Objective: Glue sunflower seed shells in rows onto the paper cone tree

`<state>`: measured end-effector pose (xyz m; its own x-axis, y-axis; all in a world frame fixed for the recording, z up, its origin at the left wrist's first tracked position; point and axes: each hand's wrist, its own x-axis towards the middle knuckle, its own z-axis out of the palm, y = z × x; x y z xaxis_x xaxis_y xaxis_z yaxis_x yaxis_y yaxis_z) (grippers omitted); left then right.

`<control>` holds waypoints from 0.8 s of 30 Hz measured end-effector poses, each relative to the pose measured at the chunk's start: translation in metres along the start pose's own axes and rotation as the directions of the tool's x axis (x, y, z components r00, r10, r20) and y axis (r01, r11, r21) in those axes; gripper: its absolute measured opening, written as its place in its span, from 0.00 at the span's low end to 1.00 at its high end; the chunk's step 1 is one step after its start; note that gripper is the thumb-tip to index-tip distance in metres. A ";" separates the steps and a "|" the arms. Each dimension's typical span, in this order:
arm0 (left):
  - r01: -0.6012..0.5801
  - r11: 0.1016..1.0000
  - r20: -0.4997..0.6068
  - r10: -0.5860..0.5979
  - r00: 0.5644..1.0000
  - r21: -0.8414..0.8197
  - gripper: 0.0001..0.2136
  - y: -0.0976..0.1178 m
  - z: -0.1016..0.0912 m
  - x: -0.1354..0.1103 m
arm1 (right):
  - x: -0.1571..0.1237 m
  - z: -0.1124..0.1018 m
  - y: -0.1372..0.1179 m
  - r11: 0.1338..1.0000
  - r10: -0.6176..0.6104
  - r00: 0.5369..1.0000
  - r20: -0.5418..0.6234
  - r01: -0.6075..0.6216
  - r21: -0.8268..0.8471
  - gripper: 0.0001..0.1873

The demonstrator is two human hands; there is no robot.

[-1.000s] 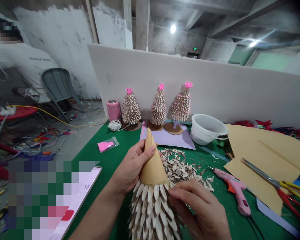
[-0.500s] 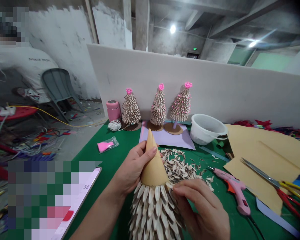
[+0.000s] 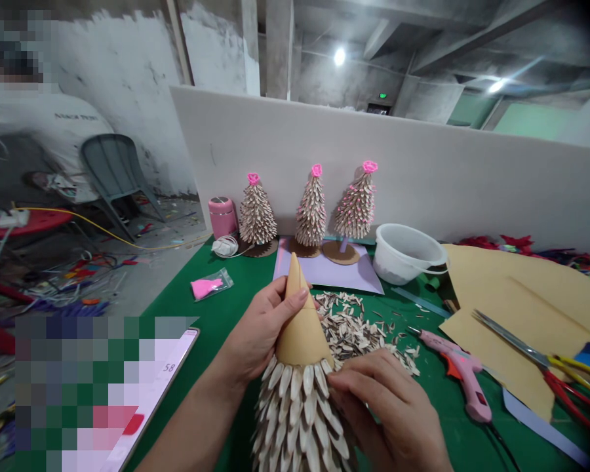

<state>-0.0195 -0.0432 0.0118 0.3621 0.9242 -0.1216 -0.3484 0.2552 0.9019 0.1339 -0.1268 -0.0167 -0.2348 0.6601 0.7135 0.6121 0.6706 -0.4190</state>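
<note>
While my left hand grips the cone, my right hand pinches a seed shell at its top row.

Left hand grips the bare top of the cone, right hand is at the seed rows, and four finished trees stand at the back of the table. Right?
Not quite. The head view shows three finished trees at the back, not four. The rest holds: the left hand grips the bare top of the cone, and the right hand is at the seed rows.
</note>
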 end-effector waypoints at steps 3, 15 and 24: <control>0.006 1.000 -0.007 -0.006 1.000 -0.009 0.10 0.001 0.001 0.000 | 0.003 -0.002 -0.002 1.000 -0.006 1.000 0.006 0.006 -0.009 0.07; -0.005 1.000 0.003 0.005 1.000 -0.006 0.09 0.001 0.001 0.000 | 0.003 -0.002 -0.003 1.000 -0.009 1.000 0.017 0.009 0.003 0.08; -0.008 1.000 0.008 0.008 1.000 -0.001 0.09 0.002 0.002 -0.002 | 0.005 -0.004 -0.003 1.000 -0.025 0.999 0.027 0.025 -0.008 0.08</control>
<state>-0.0190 -0.0448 0.0146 0.3664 0.9238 -0.1111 -0.3522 0.2482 0.9024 0.1344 -0.1272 -0.0098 -0.2703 0.6522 0.7082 0.6121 0.6842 -0.3965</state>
